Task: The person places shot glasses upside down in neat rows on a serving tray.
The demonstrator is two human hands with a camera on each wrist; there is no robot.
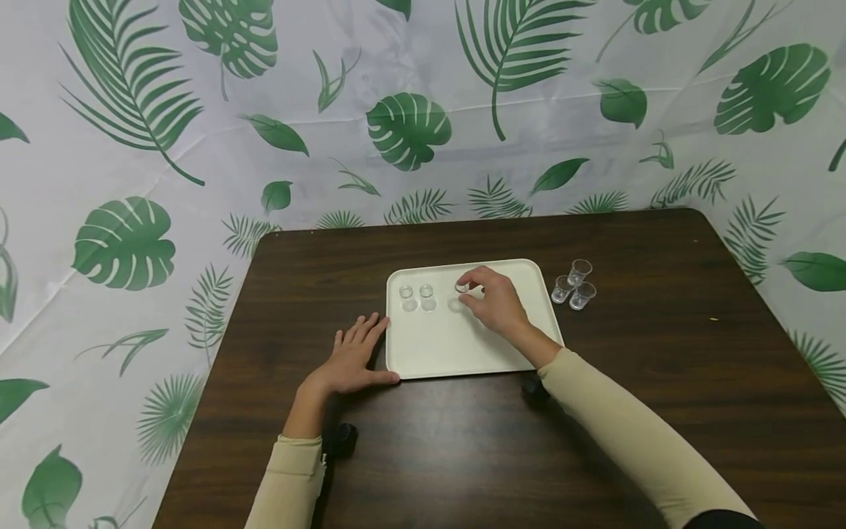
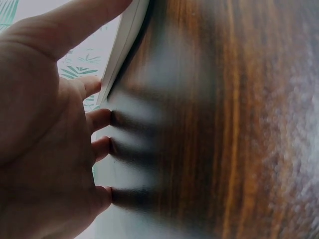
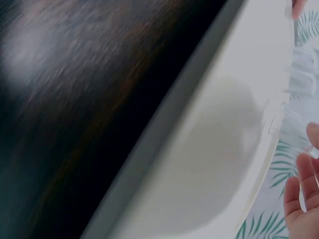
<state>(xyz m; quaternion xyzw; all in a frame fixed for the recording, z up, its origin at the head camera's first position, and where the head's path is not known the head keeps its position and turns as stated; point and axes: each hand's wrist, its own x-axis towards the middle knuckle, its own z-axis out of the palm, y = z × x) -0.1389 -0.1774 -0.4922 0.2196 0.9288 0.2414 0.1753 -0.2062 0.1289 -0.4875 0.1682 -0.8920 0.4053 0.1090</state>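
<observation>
On a dark brown wood-grain table (image 1: 429, 455) lies a cream rectangular rimmed tray (image 1: 449, 345), its left edge touched by the left hand (image 1: 346, 365), fingers spread, gripping nothing. The right hand (image 1: 499, 301) pinches a small clear glass (image 1: 461, 287) between thumb and fingertips above the tray's far half, between two clear glasses on the tray (image 1: 427, 292) and three transparent cups on the table (image 1: 579, 272).

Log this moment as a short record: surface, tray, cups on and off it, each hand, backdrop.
Surface: dark wood-grain table
Tray: off-white tray, flat on the table
On tray: two small clear cups, side by side, far left
Off tray: three loose cups, clustered to its right
Left hand: fingers spread, at the tray's left edge
Right hand: pinches another cup
Backdrop: leaf-print sheet
</observation>
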